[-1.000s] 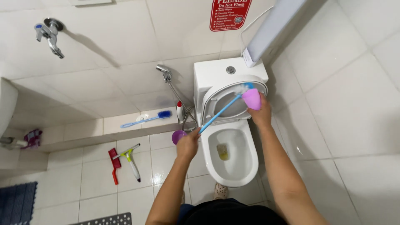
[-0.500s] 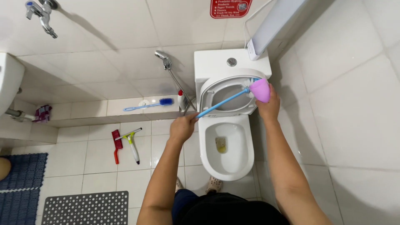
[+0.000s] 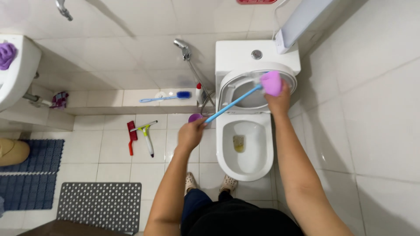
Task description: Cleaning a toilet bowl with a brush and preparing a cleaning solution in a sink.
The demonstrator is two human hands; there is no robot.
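A white toilet (image 3: 245, 170) stands open below me, its seat and lid (image 3: 227, 83) raised against the cistern (image 3: 232, 50). My left hand (image 3: 190, 133) grips the end of a blue-handled brush (image 3: 232, 104) that slants up to the raised seat. My right hand (image 3: 278, 102) presses a pink sponge (image 3: 272, 83) against the raised seat on its right side. Something yellowish (image 3: 239, 143) lies in the bowl.
A spray hose (image 3: 188, 59) hangs left of the cistern. A second blue brush (image 3: 164, 97) and a small bottle (image 3: 200, 94) rest on the low ledge. A red scraper (image 3: 131, 136) and squeegee (image 3: 146, 136) lie on the floor tiles. Mats (image 3: 100, 205) are at lower left, a sink (image 3: 17, 74) at left.
The view has tilted down and left, showing more floor and the sink. Both hands keep their hold; the sponge stays on the raised seat.
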